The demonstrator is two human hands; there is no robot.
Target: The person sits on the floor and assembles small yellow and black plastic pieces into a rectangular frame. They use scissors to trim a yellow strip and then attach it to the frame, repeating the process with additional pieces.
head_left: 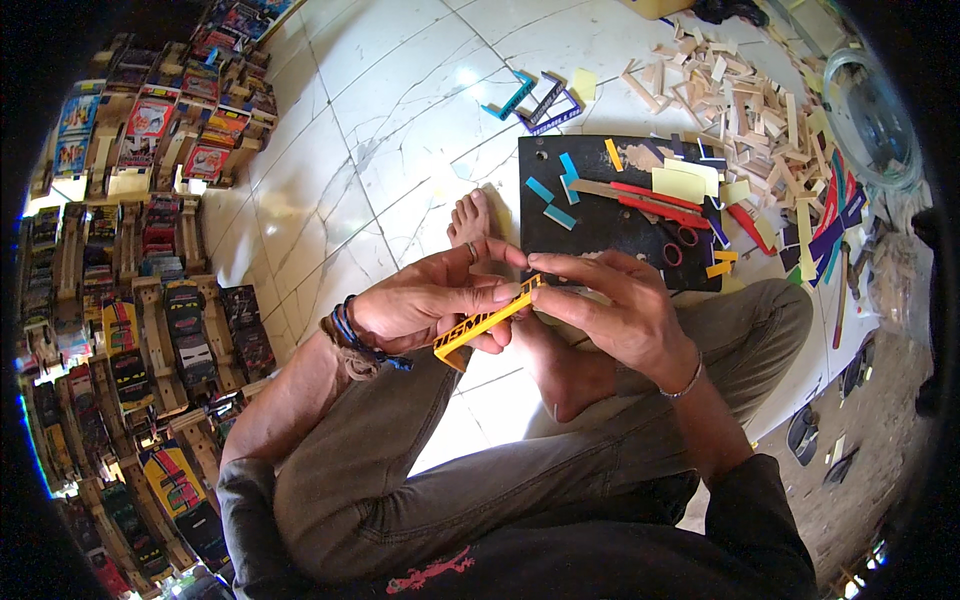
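Both hands hold a narrow yellow strip (487,322) with black lettering, tilted from lower left to upper right above my crossed legs. My left hand (425,305), with a ring and braided wristbands, grips its lower and middle part. My right hand (615,305), wearing a thin metal bracelet, pinches the upper end between thumb and fingers. Just beyond the hands lies a black cutting board (600,225) on the white tiled floor.
The board carries coloured strips and red-handled scissors (675,240). A heap of small wooden offcuts (740,95) lies at the upper right beside a clear round container (875,120). Rows of decorated wooden toy vehicles (150,300) fill the left side. My bare foot (470,220) rests on the tiles.
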